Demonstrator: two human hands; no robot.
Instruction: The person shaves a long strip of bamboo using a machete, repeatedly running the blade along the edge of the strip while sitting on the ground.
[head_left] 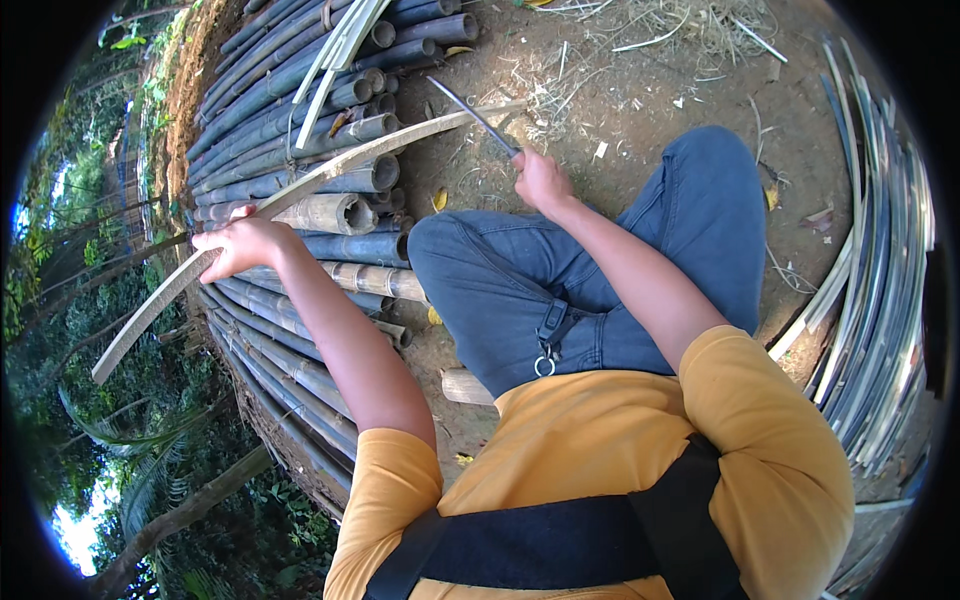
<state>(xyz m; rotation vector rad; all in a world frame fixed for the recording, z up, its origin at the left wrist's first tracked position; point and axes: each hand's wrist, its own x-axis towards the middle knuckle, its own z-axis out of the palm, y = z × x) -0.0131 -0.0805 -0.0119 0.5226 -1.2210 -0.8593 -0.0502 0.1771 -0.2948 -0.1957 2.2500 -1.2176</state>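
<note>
Left hand (240,246) grips a pale strip (312,180) running out either side, while the right hand (543,183) clasps a knife (493,132).

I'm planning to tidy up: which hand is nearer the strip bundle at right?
Right. The right hand is left of the bundle, across one knee; the left hand is farther left.

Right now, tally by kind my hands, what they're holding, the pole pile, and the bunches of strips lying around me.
Hands: 2, left hand and right hand
Knives: 1, the knife
Held strips: 1, the long strip
Pole piles: 1, the bamboo poles
Strip bunches: 2, the right-side bundle and pale strips on the poles
Total: 7
</note>
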